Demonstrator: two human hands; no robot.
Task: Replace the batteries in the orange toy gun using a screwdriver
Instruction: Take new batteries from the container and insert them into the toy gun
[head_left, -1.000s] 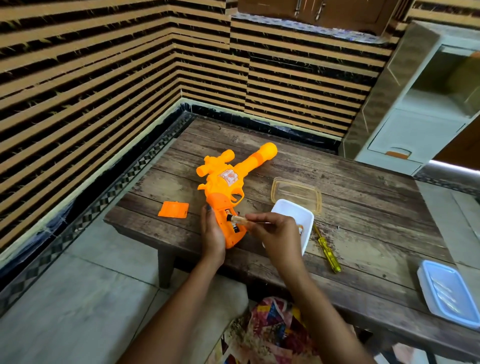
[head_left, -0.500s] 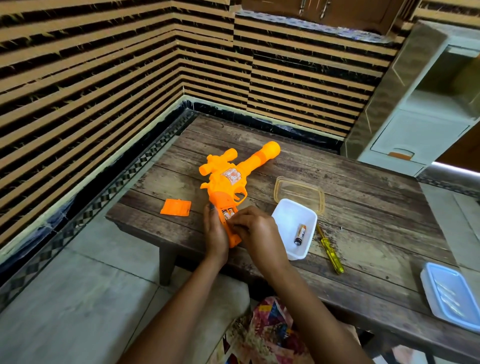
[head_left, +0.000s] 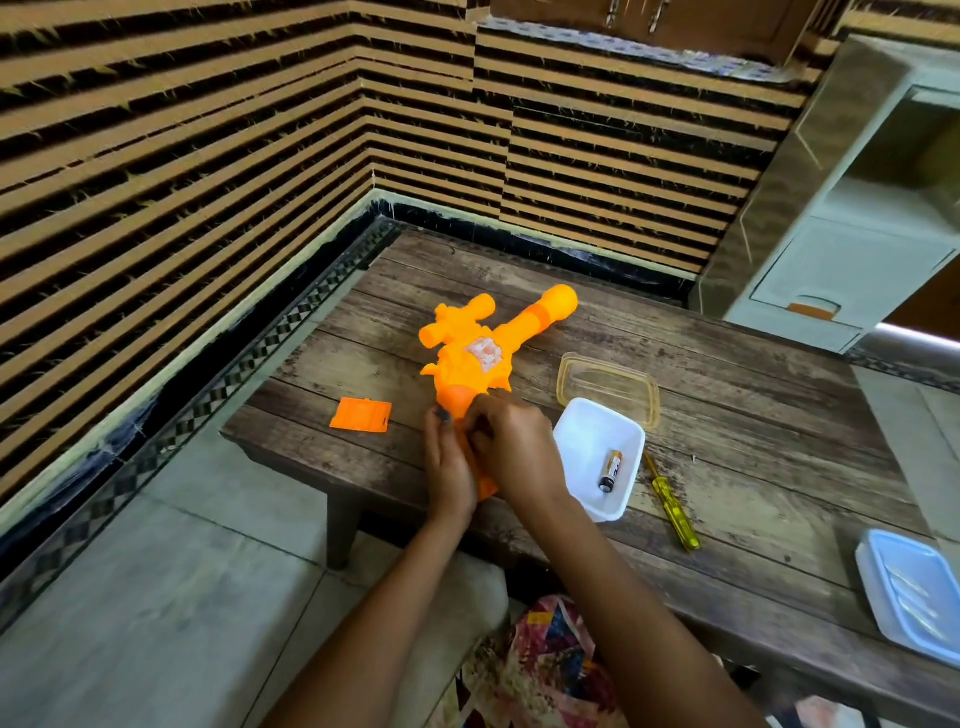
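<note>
Orange toy gun (head_left: 480, 358) centre frame on counter (head_left: 727, 415). Left grip (head_left: 449, 467) flat, bracing handle (head_left: 487, 486); right grip (head_left: 514, 447) curled over battery bay, hold unclear. Best: brace handle firmly, match polarity, press fully home.

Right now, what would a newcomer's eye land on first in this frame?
The bright orange toy gun lies mid-table, its grip between the left hand and the right hand. A white tray to its right holds one battery, with a yellow screwdriver beside it; an orange cover lies off to the left.
</note>
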